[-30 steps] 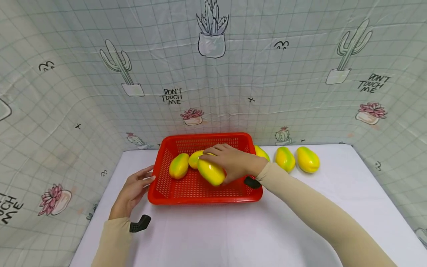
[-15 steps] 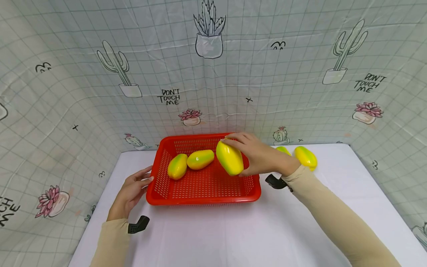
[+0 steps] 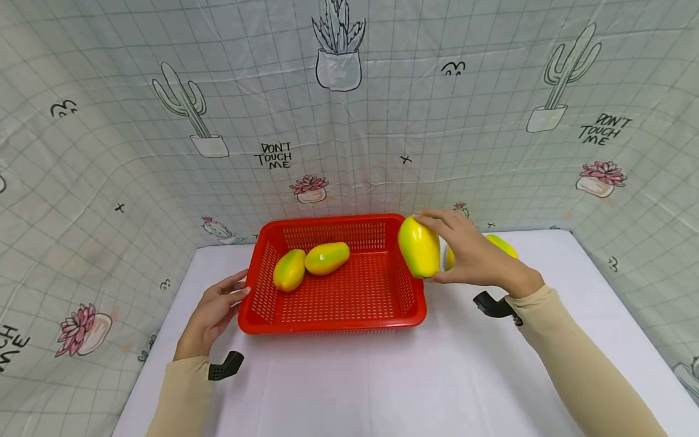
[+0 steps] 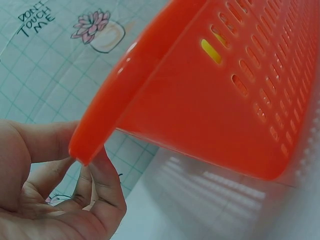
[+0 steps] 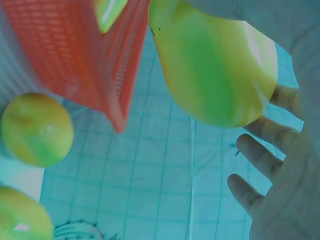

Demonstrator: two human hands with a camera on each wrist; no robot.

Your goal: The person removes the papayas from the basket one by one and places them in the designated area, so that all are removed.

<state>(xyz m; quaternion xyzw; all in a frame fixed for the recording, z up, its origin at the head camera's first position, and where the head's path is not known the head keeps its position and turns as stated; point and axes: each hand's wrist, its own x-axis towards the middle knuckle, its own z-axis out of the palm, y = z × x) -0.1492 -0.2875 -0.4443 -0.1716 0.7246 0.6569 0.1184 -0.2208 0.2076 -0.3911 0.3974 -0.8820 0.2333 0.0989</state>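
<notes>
My right hand [image 3: 472, 252] grips a yellow papaya [image 3: 419, 247] with a green streak, held up at the red basket's right rim. In the right wrist view, fingertips touch the lower end of this papaya [image 5: 215, 70]. On the left, my left hand [image 3: 214, 309] pinches the rim of the red plastic basket [image 3: 333, 329]; the left wrist view has the rim [image 4: 112, 100] between thumb and fingers. Inside the basket lie two more papayas, one tilted [image 3: 290, 271] and one nearly level [image 3: 327, 258], close together at the left.
Right of the basket, papayas lie on the white table [image 3: 349, 382], partly hidden by my right hand; one papaya [image 3: 501, 246] shows behind it. Two papayas, a nearer one [image 5: 37, 130] and another [image 5: 22, 215], appear in the right wrist view. A patterned cloth [image 3: 371, 121] hangs behind.
My right hand has carried its papaya rightward from over the basket's middle to its right rim. The level papaya in the basket has come into full view. My left hand stays at the rim.
</notes>
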